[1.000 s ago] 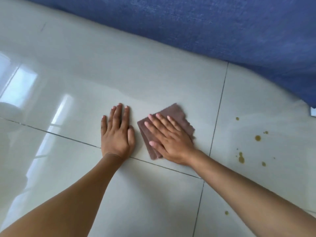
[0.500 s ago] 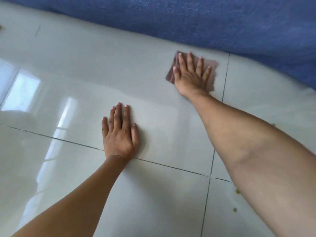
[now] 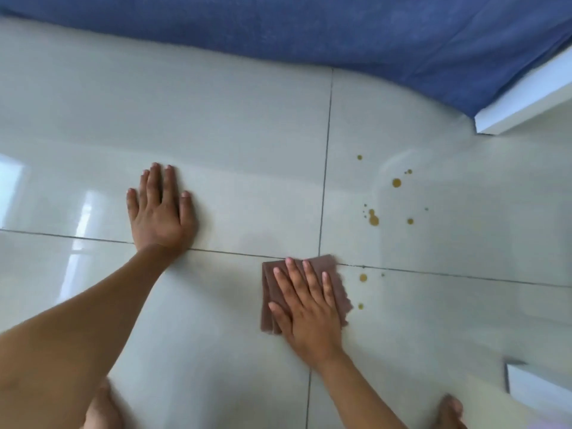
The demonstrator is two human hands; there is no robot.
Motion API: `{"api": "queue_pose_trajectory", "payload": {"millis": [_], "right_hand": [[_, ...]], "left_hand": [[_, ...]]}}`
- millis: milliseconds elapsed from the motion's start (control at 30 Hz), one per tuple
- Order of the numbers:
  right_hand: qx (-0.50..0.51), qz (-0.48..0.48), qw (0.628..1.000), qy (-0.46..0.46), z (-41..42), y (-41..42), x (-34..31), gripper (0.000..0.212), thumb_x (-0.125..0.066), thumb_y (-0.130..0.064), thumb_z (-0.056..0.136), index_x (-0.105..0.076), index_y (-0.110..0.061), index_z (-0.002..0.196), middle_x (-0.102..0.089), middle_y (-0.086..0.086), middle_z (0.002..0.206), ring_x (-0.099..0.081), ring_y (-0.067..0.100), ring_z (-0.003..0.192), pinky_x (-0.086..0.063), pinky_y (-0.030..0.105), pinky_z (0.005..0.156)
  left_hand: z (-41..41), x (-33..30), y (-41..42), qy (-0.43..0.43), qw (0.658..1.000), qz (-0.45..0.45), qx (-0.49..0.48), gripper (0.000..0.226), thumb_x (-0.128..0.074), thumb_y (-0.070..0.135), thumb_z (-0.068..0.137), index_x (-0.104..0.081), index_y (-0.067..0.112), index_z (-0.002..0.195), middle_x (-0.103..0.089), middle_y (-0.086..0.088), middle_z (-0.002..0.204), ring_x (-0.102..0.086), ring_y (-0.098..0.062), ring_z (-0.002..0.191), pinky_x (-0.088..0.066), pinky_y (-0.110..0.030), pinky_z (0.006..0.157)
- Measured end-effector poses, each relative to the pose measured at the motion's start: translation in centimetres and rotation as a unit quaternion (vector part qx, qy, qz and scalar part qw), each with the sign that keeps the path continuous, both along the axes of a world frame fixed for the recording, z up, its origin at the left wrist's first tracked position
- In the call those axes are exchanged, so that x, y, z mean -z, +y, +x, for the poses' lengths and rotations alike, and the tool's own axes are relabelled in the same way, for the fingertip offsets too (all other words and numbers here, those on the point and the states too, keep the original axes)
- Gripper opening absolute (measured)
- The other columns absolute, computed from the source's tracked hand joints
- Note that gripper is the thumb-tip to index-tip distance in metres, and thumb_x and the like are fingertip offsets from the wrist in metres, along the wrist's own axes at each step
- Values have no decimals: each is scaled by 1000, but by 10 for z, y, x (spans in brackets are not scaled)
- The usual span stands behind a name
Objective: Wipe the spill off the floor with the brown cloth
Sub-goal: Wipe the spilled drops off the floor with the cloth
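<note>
A folded brown cloth (image 3: 269, 308) lies flat on the glossy pale tiled floor (image 3: 247, 125), just below a grout crossing. My right hand (image 3: 305, 308) presses down on it with fingers spread. Yellow-brown spill drops (image 3: 374, 220) dot the tile up and to the right of the cloth, and two nearer drops (image 3: 362, 277) sit just right of its edge. My left hand (image 3: 161, 209) rests flat on the floor to the left, fingers apart, holding nothing.
A blue fabric (image 3: 309, 26) covers the far edge of the floor. A white board edge (image 3: 523, 97) juts in at the upper right, another white piece (image 3: 538, 388) sits at the lower right. My knees or feet (image 3: 102, 410) show at the bottom.
My right hand has pulled the cloth back from near the blue fabric to close in front of me, beside the drops. My left hand has stayed planted.
</note>
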State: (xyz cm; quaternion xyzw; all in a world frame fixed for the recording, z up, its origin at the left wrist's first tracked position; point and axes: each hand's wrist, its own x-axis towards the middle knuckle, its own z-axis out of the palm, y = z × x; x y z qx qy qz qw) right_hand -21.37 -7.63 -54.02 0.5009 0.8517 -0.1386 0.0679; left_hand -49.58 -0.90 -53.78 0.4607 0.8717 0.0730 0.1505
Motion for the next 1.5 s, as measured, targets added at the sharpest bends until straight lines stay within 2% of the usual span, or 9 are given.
{"api": "queue_pose_trajectory", "payload": {"millis": [267, 500, 733, 900, 967, 1067, 1233, 1333, 1500], "right_hand": [[210, 26, 976, -55, 106, 105, 2, 69, -14, -55, 94, -27, -17, 150, -29, 3, 158, -24, 25, 147, -11, 48, 118], [371, 8, 929, -14, 91, 265, 3, 63, -18, -47, 99, -4, -20, 154, 1, 1, 164, 4, 27, 150, 3, 54, 120], [69, 38, 997, 20, -6, 186, 6, 61, -18, -48, 96, -15, -26, 153, -13, -2, 163, -7, 26, 151, 2, 44, 120], [-200, 2, 980, -5, 76, 111, 2, 58, -29, -53, 95, -27, -31, 149, -30, -5, 157, -28, 22, 146, -14, 49, 116], [-165, 25, 985, -48, 125, 127, 3, 57, -16, -56, 96, -15, -37, 150, -27, -8, 156, -32, 24, 144, -13, 60, 113], [65, 30, 993, -92, 170, 182, 2, 58, -13, -54, 95, -15, -37, 150, -23, -6, 159, -25, 28, 146, -12, 74, 107], [370, -26, 928, -30, 135, 271, -7, 56, -14, -50, 97, -1, -40, 151, 7, -12, 163, 10, 25, 150, 4, 72, 110], [319, -23, 947, -6, 66, 255, -7, 56, -17, -49, 98, -2, -38, 151, 6, -9, 163, 10, 27, 150, 6, 71, 110], [26, 7, 999, 23, -9, 114, -2, 57, -28, -51, 96, -24, -35, 150, -18, -6, 161, -11, 24, 150, -7, 69, 112]], "left_hand": [[8, 8, 0, 35, 999, -20, 8, 65, -13, 38, 96, -8, 12, 155, -2, -4, 165, 1, -19, 152, 4, -46, 122], [91, 8, 31, 26, 992, 14, 123, 64, -17, 37, 96, -13, 13, 155, -9, -6, 164, -6, -20, 152, -3, -41, 123], [91, 9, 33, 33, 992, 18, 123, 65, -17, 41, 95, -17, 16, 155, -13, -5, 164, -10, -21, 151, -7, -42, 123], [90, 7, 32, 28, 992, 16, 121, 64, -17, 40, 95, -16, 17, 155, -13, -5, 164, -10, -20, 151, -6, -41, 123], [92, 6, 32, 29, 992, 14, 122, 63, -17, 39, 96, -15, 17, 155, -12, -4, 164, -9, -20, 152, -6, -41, 123], [92, 7, 33, 29, 992, 12, 119, 63, -17, 39, 96, -14, 17, 155, -11, -4, 164, -8, -20, 152, -6, -41, 123], [93, 10, 35, 35, 993, 20, 115, 63, -18, 38, 96, -16, 16, 154, -12, -5, 164, -9, -21, 152, -6, -42, 123], [93, 11, 32, 36, 992, 18, 117, 63, -18, 38, 96, -17, 16, 154, -12, -6, 164, -9, -22, 151, -6, -42, 123], [91, 10, 32, 33, 992, 20, 119, 64, -17, 41, 95, -18, 16, 154, -14, -6, 164, -12, -23, 151, -8, -44, 122]]}}
